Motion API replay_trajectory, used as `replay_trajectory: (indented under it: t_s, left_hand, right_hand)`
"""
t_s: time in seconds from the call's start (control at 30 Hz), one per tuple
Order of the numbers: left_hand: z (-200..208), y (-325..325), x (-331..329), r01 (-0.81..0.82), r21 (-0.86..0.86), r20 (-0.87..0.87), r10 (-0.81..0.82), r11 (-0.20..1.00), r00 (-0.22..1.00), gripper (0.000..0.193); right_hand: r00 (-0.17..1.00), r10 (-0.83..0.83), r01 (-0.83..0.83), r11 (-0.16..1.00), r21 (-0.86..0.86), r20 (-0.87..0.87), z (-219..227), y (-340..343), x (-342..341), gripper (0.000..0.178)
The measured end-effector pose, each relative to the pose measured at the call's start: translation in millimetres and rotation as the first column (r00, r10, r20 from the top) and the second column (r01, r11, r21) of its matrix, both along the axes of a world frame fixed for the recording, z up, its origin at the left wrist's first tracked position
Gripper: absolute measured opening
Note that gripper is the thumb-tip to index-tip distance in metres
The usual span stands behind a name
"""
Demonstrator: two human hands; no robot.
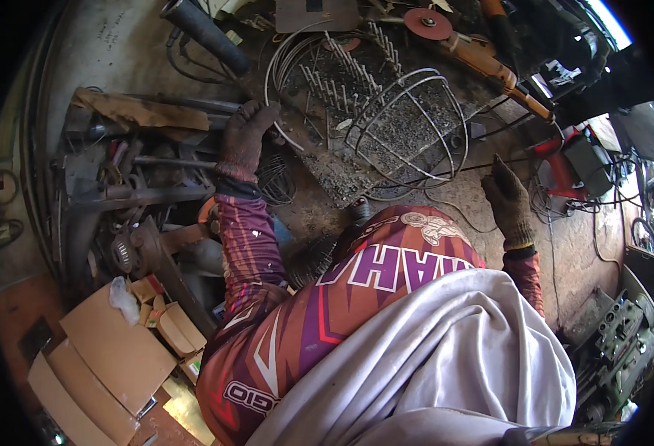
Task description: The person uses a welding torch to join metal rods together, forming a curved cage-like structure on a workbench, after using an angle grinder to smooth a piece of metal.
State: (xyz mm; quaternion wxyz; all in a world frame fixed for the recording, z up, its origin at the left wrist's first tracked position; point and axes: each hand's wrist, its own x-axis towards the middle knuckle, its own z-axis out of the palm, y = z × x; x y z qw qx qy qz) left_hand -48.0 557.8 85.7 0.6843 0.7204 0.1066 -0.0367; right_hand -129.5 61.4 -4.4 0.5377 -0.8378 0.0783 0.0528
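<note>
My left hand (247,141), in a dark work glove, is closed with its fingers curled at the near-left side of a loose coil of wire (270,74). The wire passes at its fingertips, and a bent end sticks out to the right. To the right, my right hand (508,199), also gloved, is held with its fingers stretched out and nothing in them. Between the hands, a wire frame of bent hoops (409,126) rests on a dark, grit-covered metal plate (334,182). Upright metal pins (349,67) stand in rows at the plate's far part.
An orange angle grinder (483,59) with a red disc lies at the far right. A dark tube (206,37) leans at the far left. Metal scrap (141,178) and a cardboard box (115,342) crowd the left. A red and grey machine (576,167) with cables stands right.
</note>
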Motion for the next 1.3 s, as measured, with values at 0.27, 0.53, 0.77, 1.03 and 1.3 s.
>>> replay_trajectory:
  t_s: [0.27, 0.53, 0.77, 1.03, 1.3]
  left_hand:
    - [-26, 35, 46, 0.017, 0.097, -0.011, -0.016, 0.995, 1.0, 0.015]
    - [-59, 66, 74, 0.178, 0.228, -0.105, -0.157, 0.957, 0.982, 0.022]
    - [-71, 21, 92, 0.226, 0.719, -0.096, -0.228, 0.657, 0.969, 0.039]
    - [-62, 47, 143, 0.057, 0.871, -0.114, 0.087, 0.487, 0.99, 0.051]
    - [-90, 73, 196, 0.189, 0.833, -0.152, -0.113, 0.521, 0.982, 0.051]
  right_hand:
    - [1.0, -0.016, 0.016, 1.0, 0.025, -0.015, -36, 7, -6, 0.054]
    - [0.992, -0.072, 0.071, 0.997, -0.005, -0.103, -35, 30, -27, 0.055]
    - [0.989, -0.059, 0.039, 0.989, -0.146, -0.136, -30, 53, -50, 0.058]
    - [0.979, -0.061, 0.015, 0.973, -0.229, -0.195, -22, 71, -67, 0.06]
    - [0.981, -0.079, 0.035, 0.97, -0.242, -0.176, -24, 78, -67, 0.06]
